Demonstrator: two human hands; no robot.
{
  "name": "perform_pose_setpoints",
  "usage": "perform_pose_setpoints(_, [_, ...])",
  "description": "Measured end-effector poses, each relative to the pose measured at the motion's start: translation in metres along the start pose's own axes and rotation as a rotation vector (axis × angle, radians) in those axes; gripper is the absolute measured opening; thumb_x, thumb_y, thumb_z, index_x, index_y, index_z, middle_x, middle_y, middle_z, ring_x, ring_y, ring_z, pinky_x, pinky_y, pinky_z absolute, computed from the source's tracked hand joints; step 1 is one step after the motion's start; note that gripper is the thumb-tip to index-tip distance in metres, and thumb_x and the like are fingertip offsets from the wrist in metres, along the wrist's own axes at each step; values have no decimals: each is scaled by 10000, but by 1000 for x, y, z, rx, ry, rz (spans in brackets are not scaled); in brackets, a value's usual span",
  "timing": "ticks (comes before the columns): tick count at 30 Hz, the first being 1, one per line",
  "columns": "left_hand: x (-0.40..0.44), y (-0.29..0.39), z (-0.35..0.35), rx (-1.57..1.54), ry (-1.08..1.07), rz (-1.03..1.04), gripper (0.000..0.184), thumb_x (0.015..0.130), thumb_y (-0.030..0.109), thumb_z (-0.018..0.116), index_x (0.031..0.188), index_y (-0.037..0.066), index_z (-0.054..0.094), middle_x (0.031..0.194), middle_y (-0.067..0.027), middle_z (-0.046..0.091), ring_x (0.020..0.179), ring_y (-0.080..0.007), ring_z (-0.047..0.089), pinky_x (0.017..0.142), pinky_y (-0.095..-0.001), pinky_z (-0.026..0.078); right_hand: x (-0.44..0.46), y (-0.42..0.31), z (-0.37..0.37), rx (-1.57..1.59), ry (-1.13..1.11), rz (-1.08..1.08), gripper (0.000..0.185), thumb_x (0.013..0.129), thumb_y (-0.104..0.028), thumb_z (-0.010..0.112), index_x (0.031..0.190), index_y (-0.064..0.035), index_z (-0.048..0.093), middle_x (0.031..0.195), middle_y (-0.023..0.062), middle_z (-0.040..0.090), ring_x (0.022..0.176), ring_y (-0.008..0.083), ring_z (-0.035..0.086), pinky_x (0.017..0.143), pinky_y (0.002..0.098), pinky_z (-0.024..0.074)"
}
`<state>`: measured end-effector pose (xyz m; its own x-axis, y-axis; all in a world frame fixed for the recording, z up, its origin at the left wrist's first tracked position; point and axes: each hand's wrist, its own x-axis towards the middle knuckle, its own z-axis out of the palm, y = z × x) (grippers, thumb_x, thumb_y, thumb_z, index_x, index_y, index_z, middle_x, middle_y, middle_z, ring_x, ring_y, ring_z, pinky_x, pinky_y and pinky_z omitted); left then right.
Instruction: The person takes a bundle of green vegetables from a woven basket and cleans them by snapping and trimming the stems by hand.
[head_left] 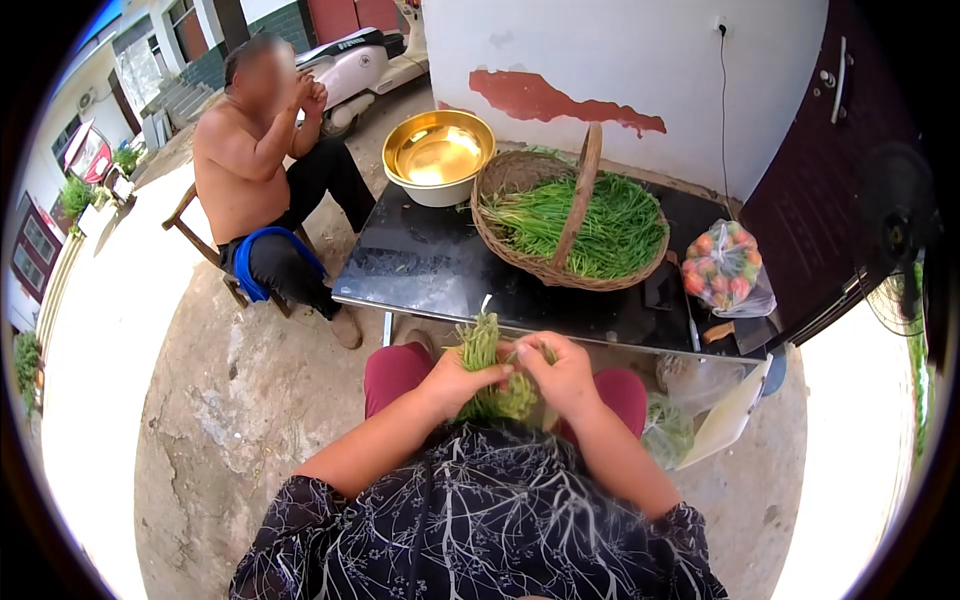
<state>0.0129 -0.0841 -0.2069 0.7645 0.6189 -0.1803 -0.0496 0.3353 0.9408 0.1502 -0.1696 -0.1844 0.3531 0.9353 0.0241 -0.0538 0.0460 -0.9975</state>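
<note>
Greens (479, 345) partly hide the left hand (463, 380), frame center, closed around them; the right hand's (556, 372) blurred fingertips converge beside, contents unclear.

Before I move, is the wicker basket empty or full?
Mostly full: greens lie heaped in the basket, bare weave showing at one end.

Wears black top (500, 530), printed all over with pale, thin branching stems and small flower or leaf shapes. Has loose, matching sleeves (295, 525), ending near elbows. Shows thin dark line down front; can't tell if cord or seam. Also wears plain maroon trousers (393, 374).
</note>
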Motion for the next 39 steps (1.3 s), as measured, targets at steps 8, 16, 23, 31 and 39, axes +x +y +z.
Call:
perform_pose_setpoints(8, [3,0,-16,-180,15,7,86,782,46,607,856,9,582,850,-117,627,786,-184,593,722,-310,465,6,27,-28,155,187,110,86,861,-144,528,846,-59,520,701,-38,502,655,32,434,609,184,367])
perform_pose_setpoints(16, [6,-2,-24,-2,298,-8,162,742,130,677,769,29,552,619,-53,550,532,-147,510,476,-275,409,11,39,-42,57,406,76,167,829,-212,586,731,-102,505,556,-72,398,439,16,305,399,187,229])
perform_pose_setpoints(23, [1,-4,6,132,148,-18,186,736,110,692,875,5,625,689,-10,579,558,-73,494,492,-205,408,4,28,-13,114,276,167,145,800,-184,628,752,-101,520,607,-60,457,463,21,343,405,184,249])
perform_pose_setpoints(31, [-2,-2,9,138,117,-68,140,731,45,675,839,1,598,688,-19,563,532,-88,489,486,-221,396,-4,23,-5,192,145,217,161,787,-182,651,792,-41,573,691,-37,525,628,46,444,582,197,376])
perform_pose_setpoints(39, [-3,-4,1,140,93,-57,94,732,31,657,804,3,603,682,-21,567,531,-86,491,487,-216,399,-1,22,-20,-214,-87,218,150,759,-157,663,799,-22,610,739,-1,585,669,54,497,611,216,415])
